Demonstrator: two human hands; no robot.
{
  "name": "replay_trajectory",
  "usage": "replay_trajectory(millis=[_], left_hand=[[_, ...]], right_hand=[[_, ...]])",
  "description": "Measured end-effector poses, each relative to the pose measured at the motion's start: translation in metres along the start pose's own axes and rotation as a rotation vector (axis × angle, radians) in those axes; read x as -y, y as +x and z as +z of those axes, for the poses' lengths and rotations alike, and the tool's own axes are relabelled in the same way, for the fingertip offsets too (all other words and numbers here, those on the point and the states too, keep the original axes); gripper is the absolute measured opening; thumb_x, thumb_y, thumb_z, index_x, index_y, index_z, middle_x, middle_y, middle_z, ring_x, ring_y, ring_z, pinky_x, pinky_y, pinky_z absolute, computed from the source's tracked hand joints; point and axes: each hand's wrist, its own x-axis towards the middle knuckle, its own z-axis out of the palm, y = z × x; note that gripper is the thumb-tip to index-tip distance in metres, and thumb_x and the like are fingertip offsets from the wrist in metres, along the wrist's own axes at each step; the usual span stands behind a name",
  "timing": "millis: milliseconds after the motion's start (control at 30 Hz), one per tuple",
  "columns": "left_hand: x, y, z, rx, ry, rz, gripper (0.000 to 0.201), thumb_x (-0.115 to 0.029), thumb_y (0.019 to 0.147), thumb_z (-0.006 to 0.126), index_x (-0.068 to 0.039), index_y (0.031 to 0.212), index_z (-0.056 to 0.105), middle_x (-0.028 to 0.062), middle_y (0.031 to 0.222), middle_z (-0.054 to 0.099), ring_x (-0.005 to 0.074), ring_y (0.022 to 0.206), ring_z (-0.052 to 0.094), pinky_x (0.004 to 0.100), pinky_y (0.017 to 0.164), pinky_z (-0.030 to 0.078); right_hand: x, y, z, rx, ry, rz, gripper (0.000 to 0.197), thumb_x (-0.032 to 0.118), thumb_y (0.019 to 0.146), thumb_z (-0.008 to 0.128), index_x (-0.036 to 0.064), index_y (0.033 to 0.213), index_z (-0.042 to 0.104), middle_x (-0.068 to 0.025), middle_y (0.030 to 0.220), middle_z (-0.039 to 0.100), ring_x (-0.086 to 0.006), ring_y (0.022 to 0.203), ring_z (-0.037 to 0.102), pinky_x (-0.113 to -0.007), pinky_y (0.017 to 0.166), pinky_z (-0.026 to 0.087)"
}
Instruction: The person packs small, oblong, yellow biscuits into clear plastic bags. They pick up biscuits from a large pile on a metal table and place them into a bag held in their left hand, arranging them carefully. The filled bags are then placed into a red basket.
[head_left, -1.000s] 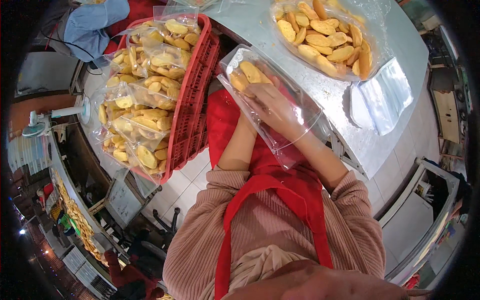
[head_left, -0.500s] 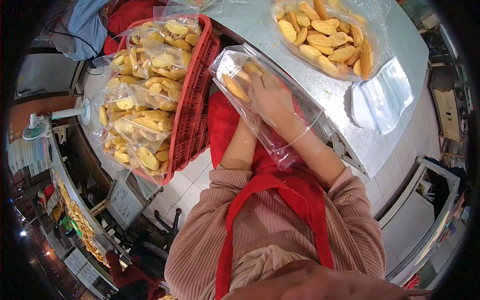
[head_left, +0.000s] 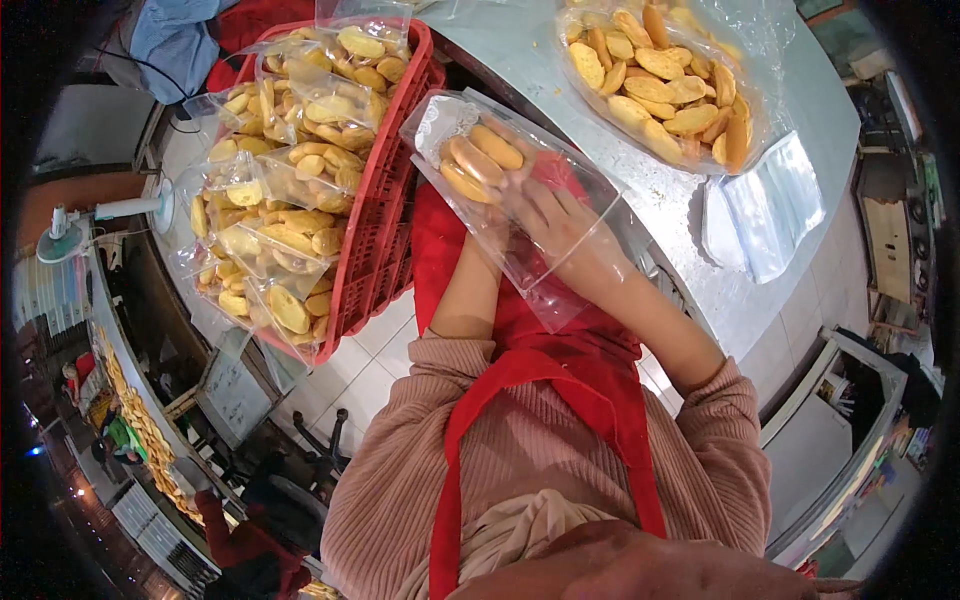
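Note:
A clear plastic bag (head_left: 455,118) lies slanted over my lap beside the table edge, with three golden oval biscuits (head_left: 486,160) side by side at its far end. My left hand (head_left: 490,222) supports the bag from beneath; its fingers are mostly hidden. Inside the bag, my right hand (head_left: 565,228) has its fingers stretched toward the biscuits, a little short of them, and grips nothing. A large open bag of loose biscuits (head_left: 660,90) rests on the metal table at the upper right. Flat clear bags (head_left: 765,205) are stacked nearer me on that table.
To my left stands a red plastic crate (head_left: 385,170) heaped with filled biscuit bags (head_left: 290,240). The metal table (head_left: 665,225) has its edge close to my right forearm. A white fan (head_left: 130,207) stands farther left, and a person in a red sleeve (head_left: 235,540) is at the lower left.
My right hand has drawn back along the inside of the bag, away from the biscuits. Three biscuits now show together at the far end, and the bag has shifted slightly left.

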Motion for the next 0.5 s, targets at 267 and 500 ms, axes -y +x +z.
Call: replay_trajectory(millis=[267, 500], left_hand=[[0.01, 0.003, -0.003, -0.061, -0.22, -0.096, 0.05, -0.05, 0.098, 0.037, -0.018, 0.136, 0.046, 0.0004, 0.142, 0.048, 0.0201, 0.133, 0.043, 0.05, 0.109, 0.03], [0.02, -0.003, 0.013, -0.096, -0.077, -0.03, 0.053, -0.056, 0.091, 0.051, -0.021, 0.131, 0.05, 0.0011, 0.136, 0.052, 0.018, 0.13, 0.044, 0.0521, 0.105, 0.031]], right_hand=[[-0.007, 0.023, 0.018, -0.121, 0.181, 0.037, 0.056, 0.013, 0.081, 0.064, 0.0034, 0.134, 0.05, -0.0149, 0.109, 0.057, -0.0314, 0.092, 0.061, -0.038, 0.083, 0.051], [0.0, 0.028, 0.028, -0.21, 0.253, 0.154, 0.046, 0.016, 0.087, 0.061, 0.0022, 0.13, 0.052, -0.0159, 0.09, 0.058, -0.0338, 0.08, 0.063, -0.041, 0.073, 0.051]])
